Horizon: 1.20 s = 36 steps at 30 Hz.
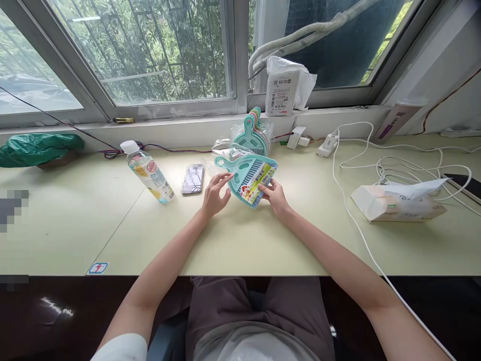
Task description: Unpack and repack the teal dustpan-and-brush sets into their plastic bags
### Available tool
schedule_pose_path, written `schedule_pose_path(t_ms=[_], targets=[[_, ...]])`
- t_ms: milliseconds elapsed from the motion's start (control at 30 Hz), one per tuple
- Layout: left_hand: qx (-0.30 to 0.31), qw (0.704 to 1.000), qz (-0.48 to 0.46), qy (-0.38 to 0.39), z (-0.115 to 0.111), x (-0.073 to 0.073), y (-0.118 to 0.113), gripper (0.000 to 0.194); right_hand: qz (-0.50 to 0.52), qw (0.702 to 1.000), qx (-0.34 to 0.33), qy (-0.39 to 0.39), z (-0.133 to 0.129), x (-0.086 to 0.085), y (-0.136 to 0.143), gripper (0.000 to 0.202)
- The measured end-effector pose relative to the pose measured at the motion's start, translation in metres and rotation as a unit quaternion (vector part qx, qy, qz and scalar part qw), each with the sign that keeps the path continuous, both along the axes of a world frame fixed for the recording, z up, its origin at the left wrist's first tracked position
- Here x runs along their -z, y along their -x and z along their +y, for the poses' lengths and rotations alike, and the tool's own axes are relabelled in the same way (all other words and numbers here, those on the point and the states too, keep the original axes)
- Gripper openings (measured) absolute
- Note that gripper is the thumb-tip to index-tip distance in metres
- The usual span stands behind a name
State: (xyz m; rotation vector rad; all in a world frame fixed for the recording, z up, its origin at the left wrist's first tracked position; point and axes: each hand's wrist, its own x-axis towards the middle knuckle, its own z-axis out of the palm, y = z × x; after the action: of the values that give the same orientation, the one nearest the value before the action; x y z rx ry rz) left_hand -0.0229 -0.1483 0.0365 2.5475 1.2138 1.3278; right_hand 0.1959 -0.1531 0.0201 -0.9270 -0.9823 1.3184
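A teal mini dustpan and brush set (245, 176) with a yellow-green label is tilted above the desk, its handle pointing left. My right hand (276, 198) pinches its right edge, thumb on the label. At its left side, my left hand (217, 194) has its fingers apart, with the fingertips at the handle end; whether they touch it I cannot tell. Clear plastic wrap (227, 148) shows around the handle. Just behind stands a stack of similar dustpan sets (252, 131) in clear plastic, in teal and other colours.
To the left are a drink bottle (150, 173), a phone (192, 179) and a green plastic bag (41, 149). On the right lie a tissue pack (398, 203), white cables (409, 168) and a power strip (327, 145). A white box (281, 94) stands on the window ledge.
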Motion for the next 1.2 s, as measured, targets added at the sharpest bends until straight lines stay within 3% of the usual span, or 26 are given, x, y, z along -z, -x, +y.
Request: schedule_pose_path(t_ms=[233,333,433,533,600,733,833,1000,1200], targets=[[0.037,0.999,-0.007,-0.03,-0.001,0.003,-0.003,0.037,0.029,0.999,-0.008,0.019,-0.001,0.003,0.002,0.035],[0.022,0.999,-0.025,-0.042,-0.001,0.006,-0.006,0.035,0.051,0.998,0.004,0.022,0.001,0.004,-0.001,0.032],[-0.028,0.989,-0.128,-0.063,0.001,0.006,-0.007,0.048,0.069,0.997,0.009,0.022,0.003,0.005,-0.002,0.032],[-0.09,0.948,-0.301,-0.052,0.007,0.004,-0.003,0.069,0.074,0.997,0.009,0.018,0.003,0.005,-0.002,0.035],[-0.084,0.913,-0.397,0.025,0.013,0.003,0.002,0.077,0.073,0.997,0.006,0.011,0.003,0.005,-0.001,0.038],[0.103,0.826,-0.471,0.293,0.022,0.002,0.004,0.077,0.059,0.998,-0.005,-0.002,0.001,0.004,0.001,0.042],[0.182,0.768,-0.472,0.394,0.019,0.002,-0.003,0.069,0.05,0.999,-0.012,0.0,-0.001,0.002,0.003,0.041],[0.222,0.747,-0.454,0.431,0.006,-0.003,-0.011,0.041,0.045,0.998,-0.032,-0.012,-0.003,0.001,0.007,0.042],[0.213,0.75,-0.418,0.466,-0.001,-0.001,-0.014,0.047,0.045,0.999,-0.023,-0.005,-0.004,0.001,0.008,0.043]])
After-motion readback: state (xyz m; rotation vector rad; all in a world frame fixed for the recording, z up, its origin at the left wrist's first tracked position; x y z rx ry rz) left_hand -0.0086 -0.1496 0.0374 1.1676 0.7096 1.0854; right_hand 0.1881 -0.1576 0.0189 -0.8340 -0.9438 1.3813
